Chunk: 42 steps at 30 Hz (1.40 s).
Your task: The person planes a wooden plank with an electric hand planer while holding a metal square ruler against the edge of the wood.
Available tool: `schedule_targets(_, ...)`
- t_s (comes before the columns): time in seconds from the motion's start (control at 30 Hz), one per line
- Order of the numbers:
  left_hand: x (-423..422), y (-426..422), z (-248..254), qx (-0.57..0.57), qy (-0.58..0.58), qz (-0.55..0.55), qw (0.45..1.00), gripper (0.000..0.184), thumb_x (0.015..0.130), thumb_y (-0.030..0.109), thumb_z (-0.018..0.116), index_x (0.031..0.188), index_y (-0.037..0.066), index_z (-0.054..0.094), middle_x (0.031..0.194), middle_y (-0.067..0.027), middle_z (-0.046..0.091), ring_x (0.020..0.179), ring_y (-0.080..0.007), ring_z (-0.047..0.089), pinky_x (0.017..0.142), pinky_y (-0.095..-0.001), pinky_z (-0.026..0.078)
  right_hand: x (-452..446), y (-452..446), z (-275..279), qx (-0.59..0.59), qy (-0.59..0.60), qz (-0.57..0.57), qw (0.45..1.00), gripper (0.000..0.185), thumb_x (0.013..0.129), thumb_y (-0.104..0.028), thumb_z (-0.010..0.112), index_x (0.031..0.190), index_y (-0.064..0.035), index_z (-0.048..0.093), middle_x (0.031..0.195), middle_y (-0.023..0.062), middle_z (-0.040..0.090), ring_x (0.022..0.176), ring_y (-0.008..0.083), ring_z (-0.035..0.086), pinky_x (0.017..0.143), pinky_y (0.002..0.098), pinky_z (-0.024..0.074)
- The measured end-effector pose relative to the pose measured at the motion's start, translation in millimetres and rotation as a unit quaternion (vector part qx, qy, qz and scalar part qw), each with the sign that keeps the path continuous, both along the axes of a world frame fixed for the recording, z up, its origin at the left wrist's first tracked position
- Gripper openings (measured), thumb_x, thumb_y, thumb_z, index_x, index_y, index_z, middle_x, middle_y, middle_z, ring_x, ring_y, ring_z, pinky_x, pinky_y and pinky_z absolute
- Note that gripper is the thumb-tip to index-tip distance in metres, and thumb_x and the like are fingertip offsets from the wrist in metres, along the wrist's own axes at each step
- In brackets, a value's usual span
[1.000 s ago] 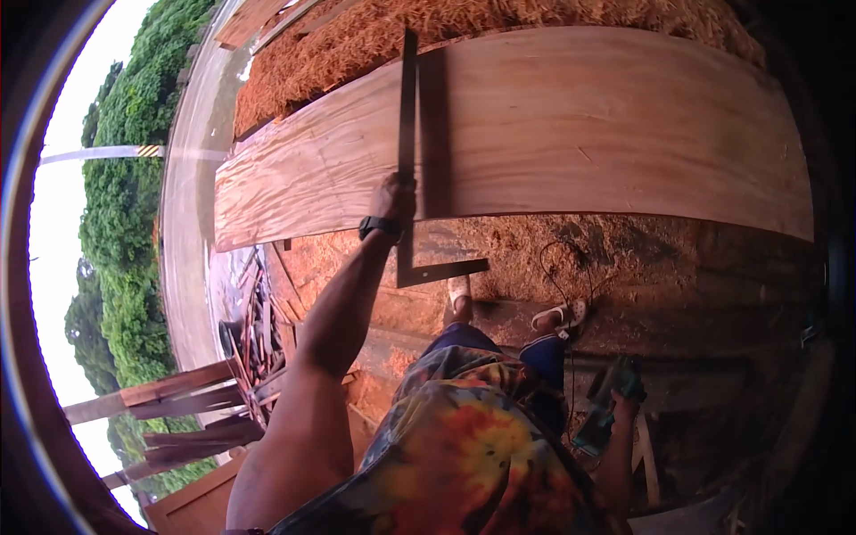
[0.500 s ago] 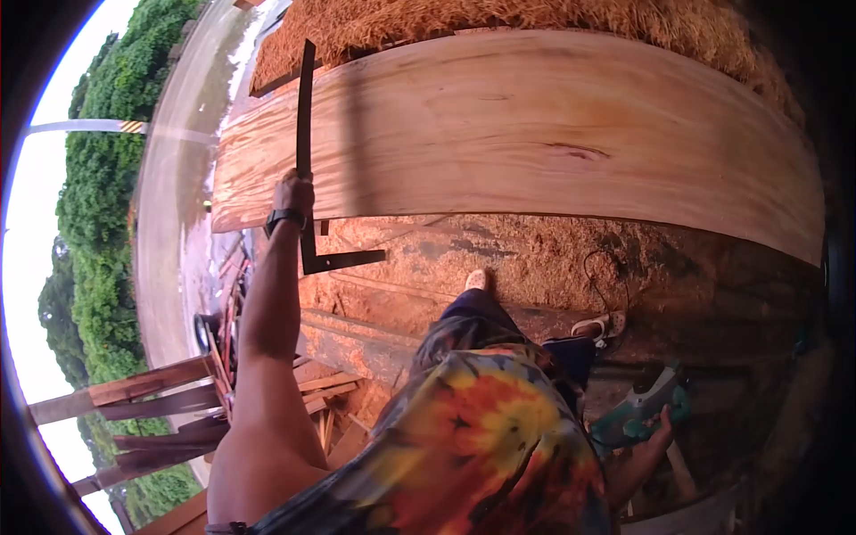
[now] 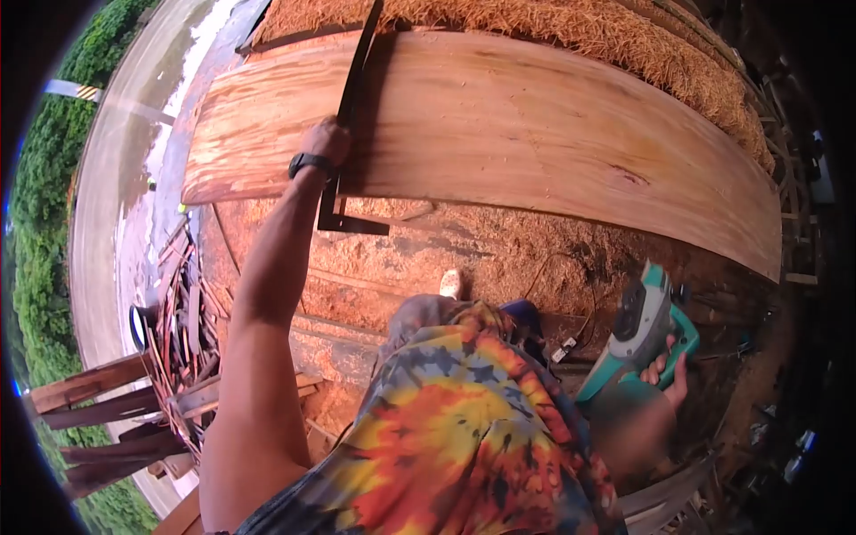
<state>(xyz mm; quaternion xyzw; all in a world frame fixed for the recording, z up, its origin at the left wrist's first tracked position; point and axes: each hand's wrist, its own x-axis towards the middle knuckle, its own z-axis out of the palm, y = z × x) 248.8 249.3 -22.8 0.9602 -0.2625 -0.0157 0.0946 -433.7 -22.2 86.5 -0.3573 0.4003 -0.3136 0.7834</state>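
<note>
My left hand (image 3: 326, 141) is closed round the long arm of a dark carpenter's square (image 3: 360, 64). The square reaches across the wide wooden board (image 3: 499, 120), its short leg sticking out past the board's near edge and pointing right. Whether it touches the wood I cannot tell. Low on the right, my right hand (image 3: 675, 374) grips the handle of a teal and grey electric planer (image 3: 642, 314), held beside my body with its body tilted upward. The fingers wrap round the handle. A wristwatch is on my left wrist.
Wood shavings (image 3: 499, 250) cover the ground between me and the board, with more heaped behind it. Scrap strips (image 3: 183, 330) pile up at left, near dark beams (image 3: 98, 383). A cord (image 3: 584, 308) lies by my feet. A road runs along the far left.
My left hand and the square have shifted right and farther forward over the board. My right hand has raised the planer forward, more into view. The whole view has turned somewhat.
</note>
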Motion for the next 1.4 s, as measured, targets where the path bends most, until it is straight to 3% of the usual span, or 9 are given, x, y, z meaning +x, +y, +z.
schedule_targets(0.13,6.2,3.3,13.7,-0.026,0.085,-0.024,0.996,0.048,0.095,0.045,0.054,0.107,0.001,0.069,0.108,-0.0303,0.067,0.110,-0.0452,0.062,0.095,-0.0500,0.049,70.5,16.9,22.3,-0.085,0.049,0.028,0.995,0.056,0.105,-0.042,0.045,0.141,0.0008,0.044,0.078,0.0013,0.051,0.054,0.0085,0.047,0.056,0.0271,0.0422)
schedule_targets(0.17,9.4,3.5,20.6,-0.028,0.119,-0.007,0.992,0.065,0.095,0.060,0.049,0.101,-0.001,0.071,0.107,-0.0316,0.067,0.110,-0.0446,0.063,0.093,-0.0491,0.049,80.2,17.1,23.9,-0.098,0.040,0.045,0.993,0.056,0.105,-0.041,0.046,0.141,0.0015,0.044,0.076,0.0024,0.052,0.054,0.0092,0.047,0.053,0.0272,0.0420)
schedule_targets(0.3,13.9,-1.6,38.5,-0.061,0.219,0.098,0.969,0.091,0.093,0.075,0.033,0.097,-0.007,0.071,0.108,-0.0346,0.066,0.111,-0.0443,0.063,0.094,-0.0493,0.047,118.6,13.2,27.1,-0.132,0.022,0.100,0.986,0.061,0.103,-0.048,0.048,0.138,0.0033,0.045,0.071,0.0038,0.052,0.050,0.0093,0.047,0.048,0.0256,0.0406)
schedule_targets(0.43,-9.4,-9.3,43.5,0.019,0.140,0.073,0.987,0.081,0.091,0.071,0.045,0.104,-0.005,0.070,0.112,-0.0323,0.066,0.113,-0.0428,0.063,0.096,-0.0481,0.048,152.3,6.6,24.4,-0.090,-0.003,0.174,0.981,0.060,0.104,-0.051,0.044,0.132,0.0020,0.049,0.068,0.0034,0.052,0.049,0.0092,0.047,0.046,0.0236,0.0397)
schedule_targets(0.6,-21.5,-21.0,25.5,0.095,0.108,0.100,0.985,0.056,0.087,0.047,0.069,0.119,0.001,0.064,0.118,-0.0264,0.067,0.116,-0.0407,0.061,0.098,-0.0472,0.049,185.3,5.0,14.3,-0.126,0.040,0.264,0.955,0.051,0.098,-0.047,0.060,0.118,-0.0003,0.053,0.067,0.0037,0.053,0.049,0.0102,0.048,0.045,0.0246,0.0397)
schedule_targets(0.9,-13.1,-7.8,8.3,-0.014,0.134,0.131,0.982,0.052,0.083,0.047,0.075,0.111,0.004,0.068,0.112,-0.0229,0.070,0.111,-0.0386,0.064,0.094,-0.0468,0.051,209.2,25.6,-11.9,-0.111,0.031,0.369,0.922,0.044,0.099,-0.045,0.061,0.112,-0.0034,0.055,0.067,0.0001,0.054,0.052,0.0066,0.049,0.047,0.0225,0.0397)
schedule_targets(1.03,-19.8,-8.4,10.2,-0.023,0.128,0.134,0.982,0.045,0.084,0.039,0.074,0.113,0.005,0.068,0.110,-0.0224,0.070,0.108,-0.0391,0.065,0.092,-0.0473,0.051,237.6,22.0,-8.4,-0.142,0.056,0.370,0.917,0.064,0.093,-0.061,0.058,0.110,0.0005,0.055,0.063,0.0040,0.053,0.049,0.0102,0.049,0.047,0.0241,0.0393)
schedule_targets(1.13,-25.5,-10.0,12.2,-0.033,0.125,0.143,0.981,0.037,0.085,0.029,0.071,0.114,0.006,0.067,0.109,-0.0230,0.070,0.108,-0.0396,0.065,0.091,-0.0477,0.052,267.5,10.8,-11.2,-0.158,0.034,0.378,0.911,0.048,0.101,-0.048,0.055,0.110,-0.0010,0.056,0.064,0.0018,0.052,0.050,0.0078,0.048,0.045,0.0233,0.0381)
schedule_targets(1.4,-31.8,-14.2,24.8,-0.053,0.157,0.171,0.971,0.028,0.083,0.022,0.071,0.106,0.005,0.068,0.104,-0.0230,0.071,0.103,-0.0406,0.066,0.088,-0.0484,0.052,405.3,-23.8,-18.0,-0.200,0.076,0.344,0.914,0.053,0.099,-0.055,0.054,0.101,-0.0015,0.057,0.059,0.0030,0.052,0.043,0.0100,0.046,0.041,0.0261,0.0385)
